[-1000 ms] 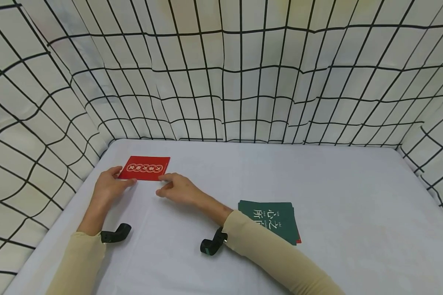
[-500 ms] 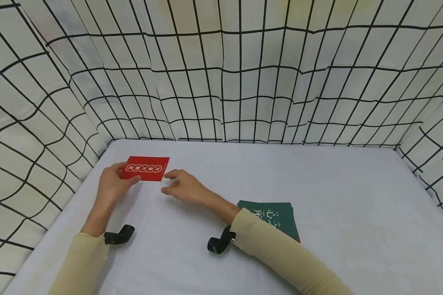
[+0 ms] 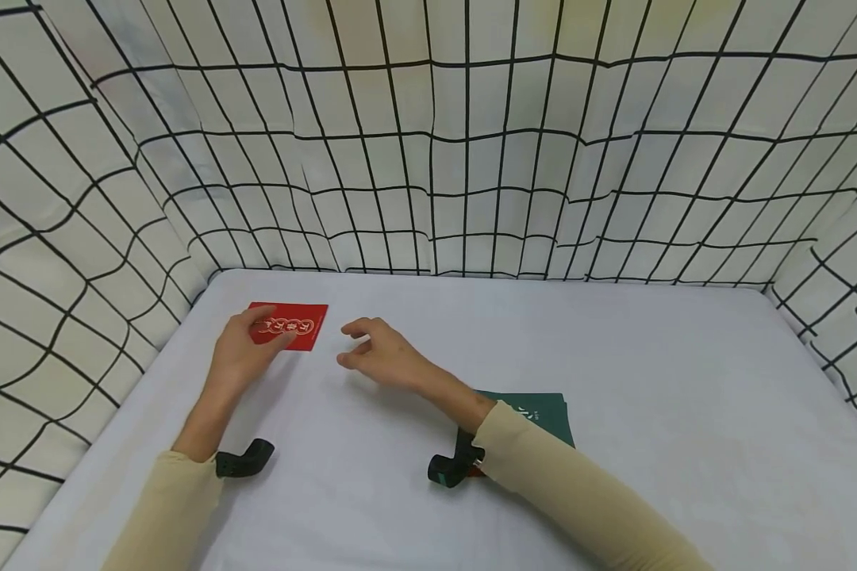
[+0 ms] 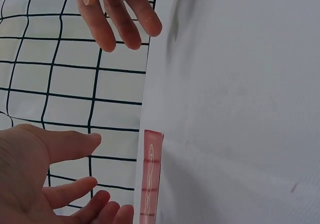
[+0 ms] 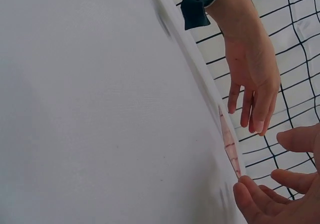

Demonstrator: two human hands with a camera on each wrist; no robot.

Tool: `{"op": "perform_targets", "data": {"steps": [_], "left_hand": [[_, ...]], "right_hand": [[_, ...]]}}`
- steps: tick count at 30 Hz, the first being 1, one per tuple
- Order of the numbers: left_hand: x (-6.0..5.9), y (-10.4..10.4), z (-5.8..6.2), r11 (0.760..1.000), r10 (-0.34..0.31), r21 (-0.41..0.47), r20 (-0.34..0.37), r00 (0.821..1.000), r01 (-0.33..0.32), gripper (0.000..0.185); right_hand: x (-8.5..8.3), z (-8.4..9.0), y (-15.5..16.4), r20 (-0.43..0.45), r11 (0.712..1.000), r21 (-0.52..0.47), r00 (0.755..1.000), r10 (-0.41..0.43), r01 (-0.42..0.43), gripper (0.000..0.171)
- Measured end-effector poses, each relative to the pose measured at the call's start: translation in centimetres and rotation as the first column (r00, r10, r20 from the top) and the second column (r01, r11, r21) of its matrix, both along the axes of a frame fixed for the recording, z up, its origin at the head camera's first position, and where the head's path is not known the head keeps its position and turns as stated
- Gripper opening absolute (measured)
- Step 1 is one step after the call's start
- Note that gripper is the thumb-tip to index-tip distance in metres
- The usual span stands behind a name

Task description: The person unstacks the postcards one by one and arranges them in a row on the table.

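A flat red envelope (image 3: 307,317) with pale ringed characters lies on the white table at the far left. My left hand (image 3: 243,353) hovers over its left part, fingers relaxed and spread, hiding some of the print. In the left wrist view the same left hand (image 4: 55,179) stands apart from the envelope (image 4: 151,176). My right hand (image 3: 386,355) hangs in the air right of the envelope, its thumb and fingers loosely bent with nothing between them. Under the right forearm lies a green card or envelope (image 3: 546,412) with white characters, partly hidden by the sleeve.
A white cloth covers the table (image 3: 657,357). Black netting (image 3: 464,159) over pale sheeting rises at the back and both sides. A black camera mount sits on each wrist, the left mount (image 3: 246,458) and the right mount (image 3: 453,464).
Both hands have come away from the red envelope's edges. The left hand has shifted right, over the envelope; the right hand has drawn off to the right, its forearm covering more of the green piece.
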State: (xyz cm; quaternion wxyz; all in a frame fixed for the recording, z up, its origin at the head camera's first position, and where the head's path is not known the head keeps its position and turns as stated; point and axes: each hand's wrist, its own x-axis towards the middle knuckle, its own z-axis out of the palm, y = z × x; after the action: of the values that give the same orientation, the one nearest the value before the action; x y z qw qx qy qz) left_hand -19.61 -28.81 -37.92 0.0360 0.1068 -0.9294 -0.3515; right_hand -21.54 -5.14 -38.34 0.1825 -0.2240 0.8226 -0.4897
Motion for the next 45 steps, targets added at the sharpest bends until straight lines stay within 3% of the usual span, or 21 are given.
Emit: {"op": "perform_targets", "data": {"steps": [11,28,36,45], "left_hand": [[0.7,2.2,0.4,0.999,-0.050,-0.009,-0.017,0.999,0.050,0.067],[1.1,4.7,-0.1,0.989,-0.144,0.008,-0.076,0.987,0.145,0.065],[1.0,6.2,-0.3,0.971,-0.232,0.012,-0.154,0.960,0.237,0.060],[1.1,8.2,-0.5,0.958,-0.280,0.018,-0.158,0.947,0.286,0.058]], "right_hand": [[0.0,0.6,1.5,-0.038,1.000,-0.012,0.999,-0.014,0.013,0.053],[0.2,1.1,4.7,-0.099,0.998,-0.010,0.993,-0.063,0.063,0.048],[0.6,1.2,6.2,-0.123,0.995,-0.022,0.987,-0.099,0.097,0.046],[1.1,1.4,8.0,-0.161,0.990,-0.020,0.976,-0.144,0.143,0.045]]}}
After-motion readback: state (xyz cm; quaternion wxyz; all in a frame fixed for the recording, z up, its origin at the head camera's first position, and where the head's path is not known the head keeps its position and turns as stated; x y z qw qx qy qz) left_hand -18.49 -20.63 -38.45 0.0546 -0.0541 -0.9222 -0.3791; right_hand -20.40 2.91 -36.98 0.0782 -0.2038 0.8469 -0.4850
